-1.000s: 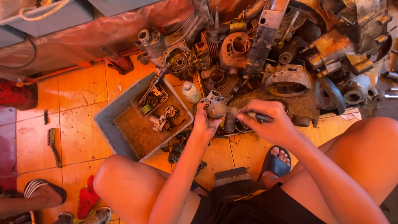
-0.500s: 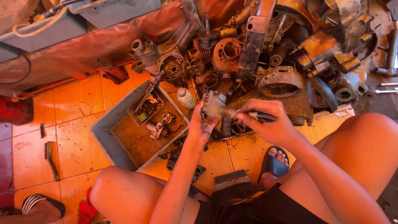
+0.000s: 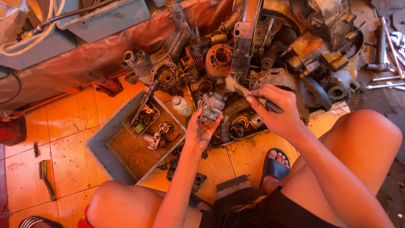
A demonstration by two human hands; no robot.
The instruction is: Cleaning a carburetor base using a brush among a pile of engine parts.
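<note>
Head camera view: a small grey carburetor (image 3: 211, 107) sits cupped in the left hand (image 3: 201, 128), fingers curled around it, held over the edge of a dark parts tray. The right hand (image 3: 276, 112) grips a brush (image 3: 257, 98), its tip just beside the carburetor. A grey plastic tub (image 3: 105, 154) lies left on the orange tiled floor (image 3: 63, 139); greasy engine parts (image 3: 261, 55) pile behind.

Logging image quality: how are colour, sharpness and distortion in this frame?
Head view: strong orange cast over the tiled floor; left hand and its small metal part fairly sharp; right hand sharp; edges bend slightly, wide lens.
</note>
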